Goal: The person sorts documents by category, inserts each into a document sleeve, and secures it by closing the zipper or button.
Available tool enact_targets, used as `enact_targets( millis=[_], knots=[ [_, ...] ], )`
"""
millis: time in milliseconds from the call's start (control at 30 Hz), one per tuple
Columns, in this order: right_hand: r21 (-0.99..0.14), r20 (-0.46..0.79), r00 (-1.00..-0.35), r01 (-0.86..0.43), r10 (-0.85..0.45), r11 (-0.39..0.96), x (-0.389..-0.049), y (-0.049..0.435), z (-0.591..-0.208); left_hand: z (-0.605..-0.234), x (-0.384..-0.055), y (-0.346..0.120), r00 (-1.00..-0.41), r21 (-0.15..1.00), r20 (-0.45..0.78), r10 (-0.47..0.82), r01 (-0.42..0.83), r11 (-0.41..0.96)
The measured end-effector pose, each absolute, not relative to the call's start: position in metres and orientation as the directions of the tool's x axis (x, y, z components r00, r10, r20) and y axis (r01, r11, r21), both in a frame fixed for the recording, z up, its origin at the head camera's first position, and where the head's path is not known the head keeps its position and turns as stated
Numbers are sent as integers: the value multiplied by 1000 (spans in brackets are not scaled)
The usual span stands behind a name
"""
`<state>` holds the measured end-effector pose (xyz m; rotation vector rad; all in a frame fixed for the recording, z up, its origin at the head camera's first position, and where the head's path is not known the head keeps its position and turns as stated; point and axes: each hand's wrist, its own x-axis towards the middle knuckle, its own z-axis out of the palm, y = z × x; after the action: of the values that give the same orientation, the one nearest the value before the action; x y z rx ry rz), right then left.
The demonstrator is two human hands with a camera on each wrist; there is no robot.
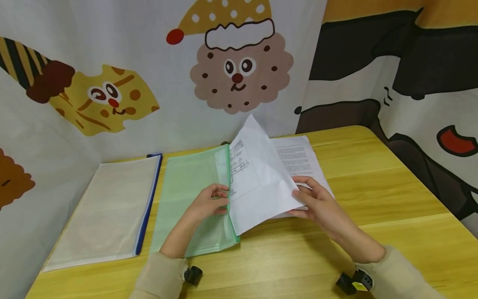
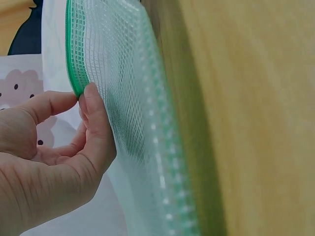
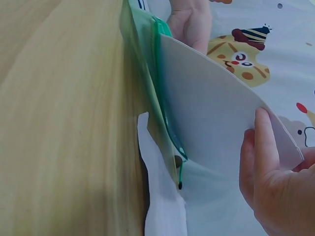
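Note:
A green mesh zipper pouch (image 1: 190, 178) lies on the table, its zippered edge toward the right. My left hand (image 1: 210, 202) pinches that edge between thumb and fingertips, as the left wrist view shows at the green zipper (image 2: 74, 73). White paper sheets (image 1: 261, 187) with a printed diagram reach into the pouch opening at their left side. My right hand (image 1: 315, 201) grips their right edge between thumb and fingers, and the sheets bow upward to a raised corner. Beneath and behind them, a printed text page (image 1: 295, 153) lies on the table.
To the left, a whitish pouch (image 1: 108, 207) with a blue zipper edge lies flat. The yellow wood-grain table (image 1: 392, 199) meets a cartoon-printed curtain (image 1: 149, 25) at the back and sides. Dark wrist devices sit at both sleeves.

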<state>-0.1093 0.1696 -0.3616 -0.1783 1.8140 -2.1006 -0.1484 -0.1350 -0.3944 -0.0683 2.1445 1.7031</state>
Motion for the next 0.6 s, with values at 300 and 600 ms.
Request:
enact_targets(
  millis=[300, 600],
  knots=[
    [-973, -147, -908, 205, -392, -110, -108, 165, -366, -393, -148, -135, -919, 919, -349, 186, -296, 260],
    [-967, -184, -885, 241, -428, -81, -104, 164, -373, -394, -148, -137, -919, 916, -350, 181, -297, 269]
  ],
)
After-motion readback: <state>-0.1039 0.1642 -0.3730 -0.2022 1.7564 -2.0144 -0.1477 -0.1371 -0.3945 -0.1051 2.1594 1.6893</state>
